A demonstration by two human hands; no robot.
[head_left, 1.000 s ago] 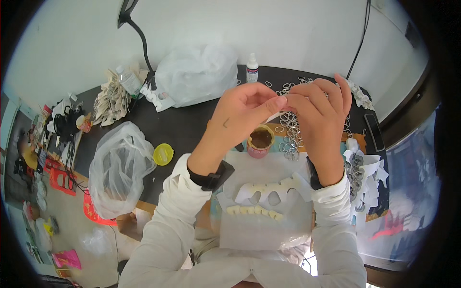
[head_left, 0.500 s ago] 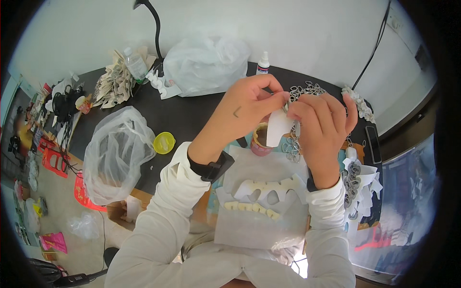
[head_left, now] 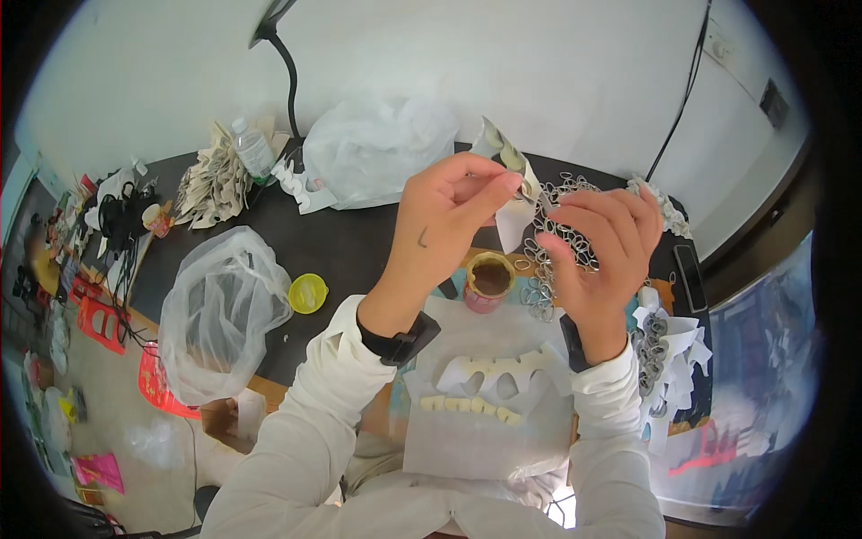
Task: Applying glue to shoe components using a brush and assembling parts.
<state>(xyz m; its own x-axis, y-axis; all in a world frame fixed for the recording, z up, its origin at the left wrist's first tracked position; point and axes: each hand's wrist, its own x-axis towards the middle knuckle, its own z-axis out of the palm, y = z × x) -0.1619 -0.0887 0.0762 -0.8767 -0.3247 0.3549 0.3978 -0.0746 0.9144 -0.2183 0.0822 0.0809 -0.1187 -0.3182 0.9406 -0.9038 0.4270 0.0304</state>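
Observation:
My left hand (head_left: pixel 453 211) pinches a thin white piece (head_left: pixel 512 220) between thumb and fingertips; its upper part is curled and shows pale yellowish patches. Beside it, my right hand (head_left: pixel 603 247) has its thumb and fingers apart, the fingertips close to the piece's right edge. Behind and around that hand lies a heap of oval metal rings (head_left: pixel 564 184). Below the hands stands an open jar (head_left: pixel 489 280) with brown contents. Nearer me, a white cut-out with arched notches (head_left: pixel 503 368) and a row of small cream pieces (head_left: pixel 471 408) lie on a pale sheet (head_left: pixel 476 449).
To the left are a yellow lid (head_left: pixel 308 294) and a clear plastic bag (head_left: pixel 220 314). A white bag (head_left: pixel 377 153), a bottle (head_left: pixel 253 148) and a lamp neck (head_left: pixel 289 85) stand at the back. A phone (head_left: pixel 690 277) and white pieces with grey rings (head_left: pixel 669 359) lie right.
The white piece has risen and turned, so its patched, curled upper part shows. My right hand's fingers have spread away from it. The jar's mouth is now uncovered; the view has tilted up slightly.

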